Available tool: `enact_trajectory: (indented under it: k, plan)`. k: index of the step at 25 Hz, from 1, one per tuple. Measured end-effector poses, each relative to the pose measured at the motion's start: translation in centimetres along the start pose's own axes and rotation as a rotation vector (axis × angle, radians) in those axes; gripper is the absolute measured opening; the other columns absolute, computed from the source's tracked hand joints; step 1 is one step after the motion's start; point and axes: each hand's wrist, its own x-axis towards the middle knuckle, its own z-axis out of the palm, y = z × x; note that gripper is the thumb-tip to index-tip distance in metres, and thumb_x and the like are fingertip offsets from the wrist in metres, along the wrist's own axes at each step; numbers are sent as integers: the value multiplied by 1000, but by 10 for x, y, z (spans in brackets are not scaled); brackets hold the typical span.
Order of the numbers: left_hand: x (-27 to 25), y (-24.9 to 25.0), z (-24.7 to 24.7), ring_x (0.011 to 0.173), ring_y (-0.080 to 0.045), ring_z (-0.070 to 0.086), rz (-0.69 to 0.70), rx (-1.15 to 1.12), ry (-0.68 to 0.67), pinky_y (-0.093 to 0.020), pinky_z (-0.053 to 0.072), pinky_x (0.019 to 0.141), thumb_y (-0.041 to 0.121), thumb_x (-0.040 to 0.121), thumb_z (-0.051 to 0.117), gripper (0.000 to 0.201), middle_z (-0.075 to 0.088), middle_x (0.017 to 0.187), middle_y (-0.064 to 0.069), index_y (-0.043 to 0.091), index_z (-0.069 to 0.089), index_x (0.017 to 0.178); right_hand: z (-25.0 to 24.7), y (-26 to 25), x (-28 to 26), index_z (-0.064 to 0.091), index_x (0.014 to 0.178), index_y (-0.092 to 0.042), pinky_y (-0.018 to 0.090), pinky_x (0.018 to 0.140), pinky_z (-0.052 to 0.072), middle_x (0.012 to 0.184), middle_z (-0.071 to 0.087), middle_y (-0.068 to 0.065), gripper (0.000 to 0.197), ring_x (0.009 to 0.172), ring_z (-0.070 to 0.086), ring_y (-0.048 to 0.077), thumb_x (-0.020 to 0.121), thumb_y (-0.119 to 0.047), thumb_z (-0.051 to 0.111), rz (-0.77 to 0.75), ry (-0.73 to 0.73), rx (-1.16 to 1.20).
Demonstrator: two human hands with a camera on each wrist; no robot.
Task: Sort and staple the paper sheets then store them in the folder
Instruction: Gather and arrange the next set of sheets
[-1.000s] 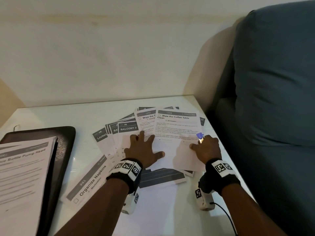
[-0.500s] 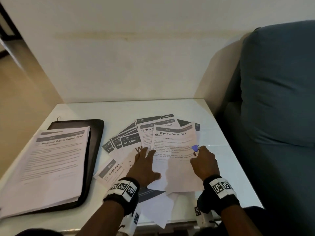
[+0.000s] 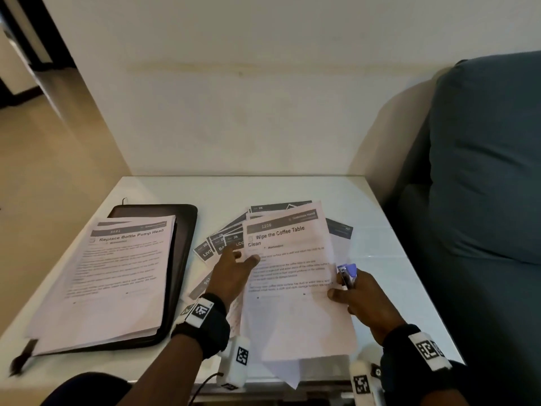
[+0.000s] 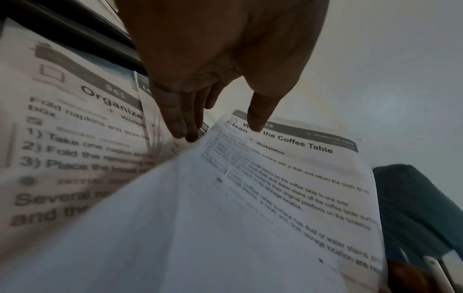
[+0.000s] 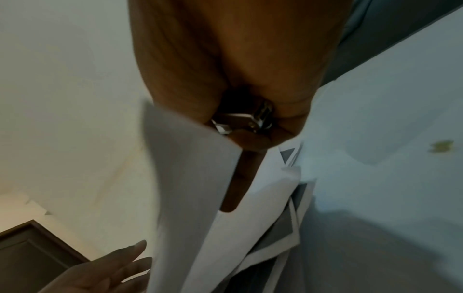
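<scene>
A white sheet headed "Wipe the Coffee Table" is raised off the fanned loose sheets in the middle of the table. My right hand pinches its right edge and also grips a small purple stapler, whose metal shows in the right wrist view. My left hand is at the sheet's left edge with straight fingers and the thumb lying on the sheet. A black folder lies at the left under a stack headed "Replace Bottle Pump Head".
An "Organize Napkins" sheet lies under my left wrist. The white table stands against a wall. A blue-grey sofa flanks its right edge. Some sheets hang over the near table edge.
My right hand has lifted the "Wipe the Coffee Table" sheet off the pile. My left hand rose from lying flat on the papers to the sheet's left edge. The head view pulled back.
</scene>
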Motion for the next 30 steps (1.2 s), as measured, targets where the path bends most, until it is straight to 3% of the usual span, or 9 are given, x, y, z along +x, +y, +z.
enact_trajectory:
  k: [3,6,9,11,13,16,19,23,30]
  plan:
    - [-10,-4,-15,99,-24,76,-6,-246,-89,-40,62,81,6,95,67,32,77,114,-5,18,59,124,13,-10,-5,69,105,-12,24,59,44,96,78,0,21,82,71,19,91,3,66,-27,-94,21]
    - [-9,-24,-25,105,-31,74,-9,-301,-101,-53,59,92,-1,92,67,42,76,117,-9,14,57,130,26,-9,-2,64,95,-9,20,53,42,84,76,-9,15,70,64,8,91,5,66,-13,-125,57]
    - [-2,-37,-29,107,-31,74,26,-289,-83,-52,58,94,-7,94,62,42,76,118,-9,13,57,131,32,-2,6,64,105,-5,29,60,51,97,78,2,14,76,68,16,92,-4,69,4,-118,27]
    - [1,-44,-32,106,-28,74,58,-243,-61,-48,60,90,-10,94,58,43,76,118,-7,14,57,130,37,1,12,58,88,-8,36,65,59,82,74,5,16,73,71,21,92,-15,72,19,-49,-25]
    - [4,-51,-35,107,-26,74,77,-182,-36,-48,60,91,-9,95,57,46,76,118,-2,22,59,129,34,8,25,52,84,-9,40,74,62,82,68,11,26,79,69,27,92,-23,73,-3,121,-208]
    - [7,-58,-38,105,-21,74,87,-121,13,-46,60,91,-6,95,57,49,76,116,4,32,61,126,11,15,54,56,99,-13,40,90,54,102,61,4,31,99,61,25,89,-35,74,-68,345,-595]
    - [8,-57,-40,105,-18,74,83,-126,28,-42,59,90,-9,95,55,51,76,117,4,30,60,129,-1,24,70,56,113,-8,40,96,46,114,54,9,53,111,52,29,83,-46,77,27,351,-694]
    - [18,-57,-35,109,-22,72,68,-121,57,-37,58,86,-9,95,56,48,75,118,1,21,58,132,3,30,71,54,114,-7,41,94,48,115,55,11,53,110,55,31,81,-37,82,63,329,-692]
    - [23,-49,-18,106,-25,70,-7,-204,102,-41,58,89,-5,95,59,38,74,118,-3,17,61,127,-7,30,67,54,97,-11,36,81,50,97,63,5,22,93,61,31,82,-10,71,72,341,-453]
